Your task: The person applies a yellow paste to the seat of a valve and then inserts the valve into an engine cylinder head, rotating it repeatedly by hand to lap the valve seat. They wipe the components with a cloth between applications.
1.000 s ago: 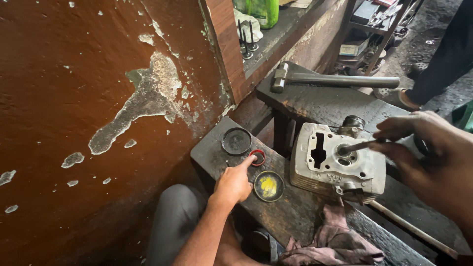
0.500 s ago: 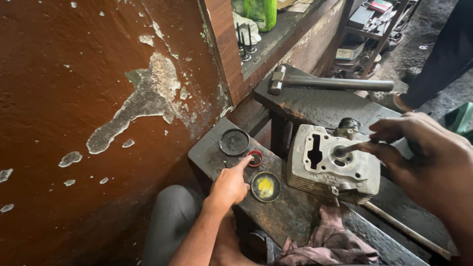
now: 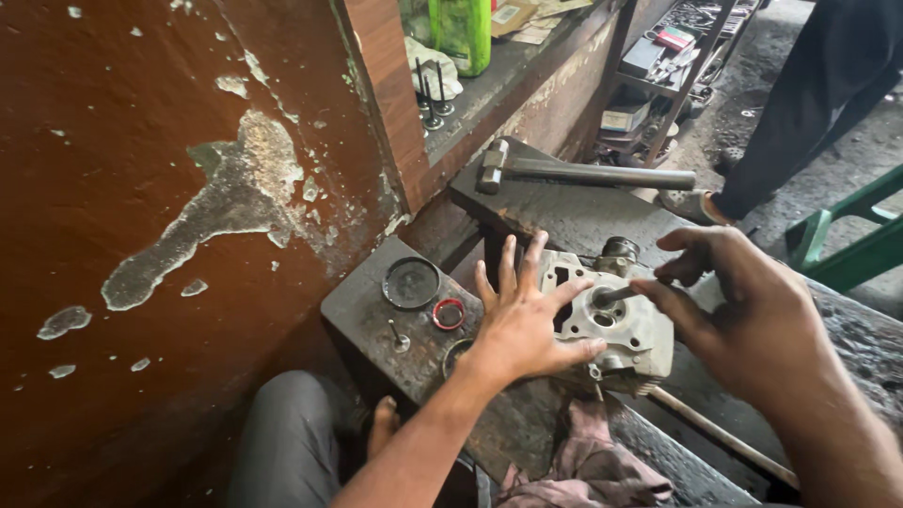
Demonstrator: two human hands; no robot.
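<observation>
Two bare hands at a pale grey cast-metal cylinder head (image 3: 616,325) on a dark, oily steel bench (image 3: 564,212)

The left hand (image 3: 517,320) lies flat with fingers spread on the head's left side, gripping nothing; the right hand (image 3: 743,301) pinches a thin dark metal rod (image 3: 616,294) between thumb and fingers, its tip set in a round port on top of the head. Left of the head, on a lower dark block (image 3: 362,315), sit a round black cap (image 3: 411,282), a small red ring (image 3: 449,313) and a loose valve (image 3: 399,335). A steel hammer (image 3: 583,173) lies behind the head on the bench. On the ledge above stands a green plastic bottle (image 3: 461,33), flat printed packets beside it; small boxes with coloured labels fill a metal shelf (image 3: 649,66) at the back. A pinkish rag (image 3: 583,466) hangs below
</observation>
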